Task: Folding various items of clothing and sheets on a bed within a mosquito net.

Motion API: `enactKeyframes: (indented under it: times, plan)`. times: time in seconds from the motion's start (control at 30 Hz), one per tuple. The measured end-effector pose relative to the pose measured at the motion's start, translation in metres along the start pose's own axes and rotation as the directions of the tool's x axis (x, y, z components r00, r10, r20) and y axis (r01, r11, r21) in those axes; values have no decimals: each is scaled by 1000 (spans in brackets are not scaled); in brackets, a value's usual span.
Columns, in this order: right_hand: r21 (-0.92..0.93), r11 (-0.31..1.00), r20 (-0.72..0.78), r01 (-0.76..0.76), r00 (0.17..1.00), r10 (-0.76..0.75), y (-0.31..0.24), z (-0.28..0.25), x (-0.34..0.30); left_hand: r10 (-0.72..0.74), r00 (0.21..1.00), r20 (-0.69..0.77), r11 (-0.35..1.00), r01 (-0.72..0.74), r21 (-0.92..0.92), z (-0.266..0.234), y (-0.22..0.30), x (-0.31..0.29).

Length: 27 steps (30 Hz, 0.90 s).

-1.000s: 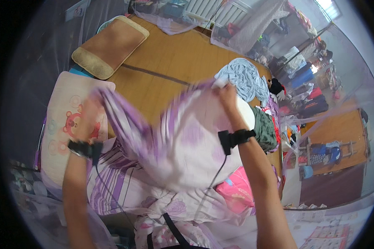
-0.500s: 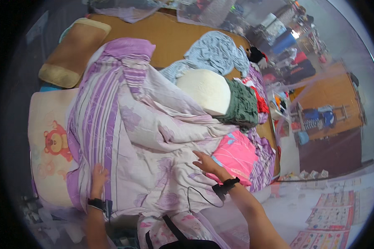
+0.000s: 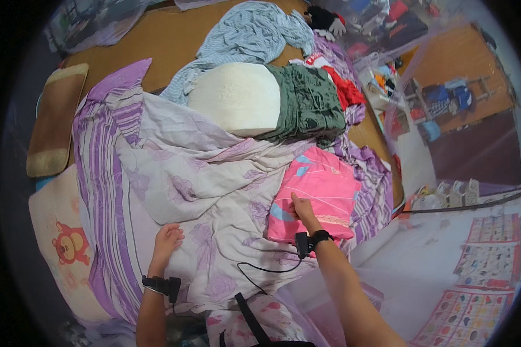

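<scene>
My left hand (image 3: pixel 168 240) is over the pale floral part of the purple-and-white sheet (image 3: pixel 139 222), fingers loosely bent and a little apart, with nothing visible in them. On the right, my right hand (image 3: pixel 304 209) is at a folded pink cloth (image 3: pixel 325 184) with light-blue patches. One finger stretches out over the pink fabric; the other fingers are partly hidden. Black bands with small boxes sit on both wrists, and a black cable (image 3: pixel 266 267) trails from the right one across the sheet. The sheet lies rumpled, with purple stripes along its left side.
Beyond the sheet lie a cream pillow (image 3: pixel 237 98), folded dark-green cloth (image 3: pixel 312 104) and a crumpled light-blue striped cloth (image 3: pixel 243 34). A brown pillow (image 3: pixel 57 121) and a bear-print mat (image 3: pixel 52 231) are at left. Sheer netting (image 3: pixel 324 301) hangs at lower right.
My view has shifted toward the right. My right hand has come from the sheet onto the pink cloth. My left hand has moved right, off the purple stripes, its fingers more bent.
</scene>
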State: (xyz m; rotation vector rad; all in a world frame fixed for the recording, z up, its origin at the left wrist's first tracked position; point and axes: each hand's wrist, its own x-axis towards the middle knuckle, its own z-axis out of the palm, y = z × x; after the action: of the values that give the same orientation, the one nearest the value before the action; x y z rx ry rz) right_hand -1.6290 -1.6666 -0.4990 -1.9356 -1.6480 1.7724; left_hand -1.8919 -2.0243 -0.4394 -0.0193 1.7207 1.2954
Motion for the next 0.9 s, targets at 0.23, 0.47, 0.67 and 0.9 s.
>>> enactKeyframes:
  times: [0.23, 0.47, 0.67, 0.9]
  plan:
    - [199, 959, -62, -201, 974, 217, 66, 22, 65, 51, 995, 81, 991, -61, 122, 93, 63, 56]
    - [167, 986, -208, -26, 976, 61, 100, 33, 101, 112, 979, 169, 985, -132, 114, 211, 117, 135]
    - [349, 936, -81, -51, 993, 84, 98, 25, 103, 262, 939, 221, 958, -280, 56, 314, 130, 211]
    - [217, 941, 7, -260, 964, 264, 75, 19, 93, 165, 957, 239, 969, -202, 140, 352, 117, 254]
